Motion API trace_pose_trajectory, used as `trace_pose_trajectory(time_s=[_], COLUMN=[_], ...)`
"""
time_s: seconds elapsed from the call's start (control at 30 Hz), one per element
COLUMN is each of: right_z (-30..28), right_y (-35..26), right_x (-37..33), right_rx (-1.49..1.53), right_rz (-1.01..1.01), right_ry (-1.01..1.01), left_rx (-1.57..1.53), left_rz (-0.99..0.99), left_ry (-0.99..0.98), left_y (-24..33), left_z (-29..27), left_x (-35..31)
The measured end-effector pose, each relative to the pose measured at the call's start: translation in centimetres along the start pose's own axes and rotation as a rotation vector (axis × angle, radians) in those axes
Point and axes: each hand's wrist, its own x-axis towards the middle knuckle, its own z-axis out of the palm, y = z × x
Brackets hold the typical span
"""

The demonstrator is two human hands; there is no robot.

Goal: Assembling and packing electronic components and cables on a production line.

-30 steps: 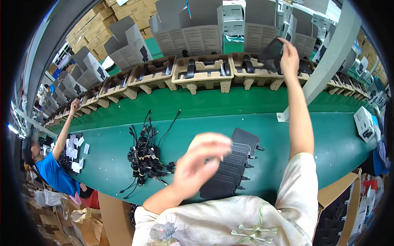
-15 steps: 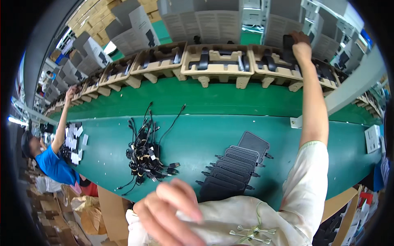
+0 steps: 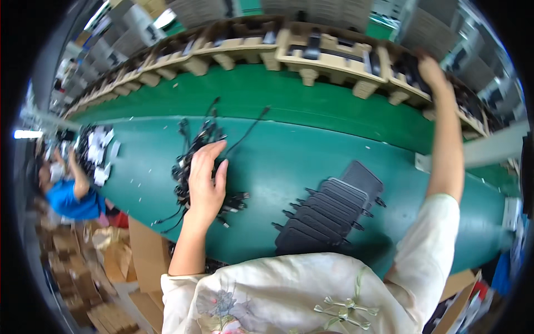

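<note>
My left hand (image 3: pixel 207 177) is over the right side of a tangled pile of black cables (image 3: pixel 183 170), its thumb and fingers apart; whether it touches any cable is hard to tell. At the back right, my right hand (image 3: pixel 434 73) reaches into a brown moulded tray (image 3: pixel 396 83), fingers round the edge of a dark, flat black piece (image 3: pixel 413 68). Its fingertips are blurred and partly hidden. Between my arms lies an overlapping row of black textured panels (image 3: pixel 325 217) with short plugs sticking out at their sides.
A curved row of moulded trays (image 3: pixel 245 44) with black parts runs along the back, grey printed box flaps behind. A metal post (image 3: pixel 484 156) stands at right. At far left, a person in blue (image 3: pixel 72 192) works beside white pieces (image 3: pixel 100 150). Cardboard (image 3: pixel 147 256) lies below the table edge.
My left hand has gone from near my chest out over the cables. My right hand has lowered the black piece into the tray. The whole view has shifted.
</note>
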Motion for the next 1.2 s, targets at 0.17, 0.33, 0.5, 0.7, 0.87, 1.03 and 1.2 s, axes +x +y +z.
trace_pose_trajectory(time_s=[0.17,0.33,0.5,0.7,0.87,1.03,1.2], right_z=[-2.0,-3.4,-3.0,-3.4,0.8,-3.1,-5.5], right_y=[-3.8,-0.1,-1.0,-2.4,0.2,-6.2,-20.3], right_x=[-1.4,0.9,0.5,-0.4,-0.8,-4.9,-10.5], right_rx=[0.113,0.034,-0.083,-0.298,-0.388,-0.579,0.335], right_rz=[0.221,-0.02,0.084,0.065,0.154,0.372,-0.305], right_ry=[0.205,0.478,0.331,0.216,0.223,0.214,0.524], left_rx=[0.323,0.58,0.603,0.571,0.404,0.28,-0.012], left_rz=[0.066,0.063,0.037,0.013,-0.016,-0.002,-0.049], left_ry=[-0.167,-0.286,-0.282,-0.214,-0.06,0.028,0.193], left_y=[-0.2,-1.4,-2.5,-2.8,-3.6,-2.5,-0.3], left_z=[0.3,0.0,-1.4,-2.0,-1.9,-3.3,-4.5], left_x=[0.5,-0.8,-2.1,-2.6,-2.9,-2.1,0.4])
